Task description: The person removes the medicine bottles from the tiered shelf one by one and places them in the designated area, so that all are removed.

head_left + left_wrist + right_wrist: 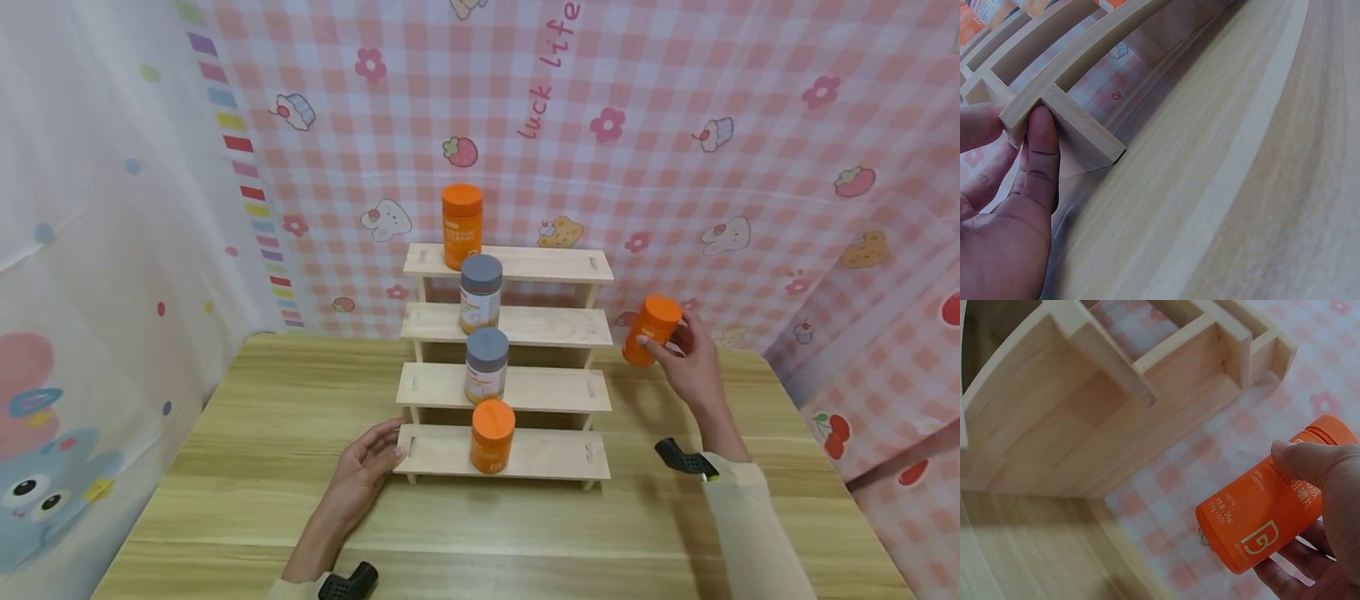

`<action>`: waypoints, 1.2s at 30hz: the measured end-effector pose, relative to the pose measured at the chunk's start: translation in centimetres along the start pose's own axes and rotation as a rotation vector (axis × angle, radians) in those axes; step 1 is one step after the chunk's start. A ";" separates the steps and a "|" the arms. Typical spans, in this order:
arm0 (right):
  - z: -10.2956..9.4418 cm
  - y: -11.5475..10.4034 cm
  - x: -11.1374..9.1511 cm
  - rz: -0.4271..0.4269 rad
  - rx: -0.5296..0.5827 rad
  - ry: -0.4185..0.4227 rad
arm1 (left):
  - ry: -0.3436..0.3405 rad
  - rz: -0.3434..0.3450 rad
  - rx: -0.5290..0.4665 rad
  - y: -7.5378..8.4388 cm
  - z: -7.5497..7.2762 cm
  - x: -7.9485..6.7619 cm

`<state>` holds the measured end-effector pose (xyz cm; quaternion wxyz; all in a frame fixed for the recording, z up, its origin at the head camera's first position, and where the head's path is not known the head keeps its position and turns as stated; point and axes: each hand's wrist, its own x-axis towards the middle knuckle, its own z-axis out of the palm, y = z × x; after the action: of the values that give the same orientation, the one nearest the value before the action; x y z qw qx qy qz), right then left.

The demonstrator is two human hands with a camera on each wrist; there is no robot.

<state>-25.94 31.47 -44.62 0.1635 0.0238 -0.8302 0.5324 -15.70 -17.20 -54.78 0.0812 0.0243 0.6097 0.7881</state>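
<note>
A stepped wooden display rack (pixel 558 450) stands on the table. My left hand (pixel 362 471) pinches the left end of its lowest board, with the thumb (pixel 1042 144) and fingers on opposite faces in the left wrist view. My right hand (pixel 693 362) grips an orange supplement bottle (pixel 651 332), tilted and held in the air to the right of the rack. In the right wrist view, white lettering shows on that bottle (pixel 1260 506). Single bottles stand on the steps: a tall orange one (pixel 462 227) on top, two grey-capped ones (pixel 480 296) below, and a short orange jar (pixel 492 437) lowest.
The rack is on a wood-grain table (pixel 300 400). Behind it hangs a pink checked cloth (pixel 525 183), close to the table's back edge. A pale printed curtain (pixel 112 208) is at the left, and more checked cloth (pixel 885 333) hangs at the right.
</note>
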 end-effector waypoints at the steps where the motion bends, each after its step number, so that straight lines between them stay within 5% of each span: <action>1: 0.0 0.3 0.0 0.004 0.001 -0.001 | -0.002 -0.001 -0.001 0.0 0.0 0.0; 22: 0.5 4.8 -1.2 0.150 0.039 0.001 | -0.005 0.012 -0.008 0.0 0.1 0.2; 36: 1.2 6.7 -1.6 0.149 0.039 0.005 | -0.005 0.014 0.000 0.0 0.0 0.1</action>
<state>-26.12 33.07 -51.45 0.1250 -0.0365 -0.8187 0.5592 -15.76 -17.17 -54.75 0.0772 0.0308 0.6091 0.7887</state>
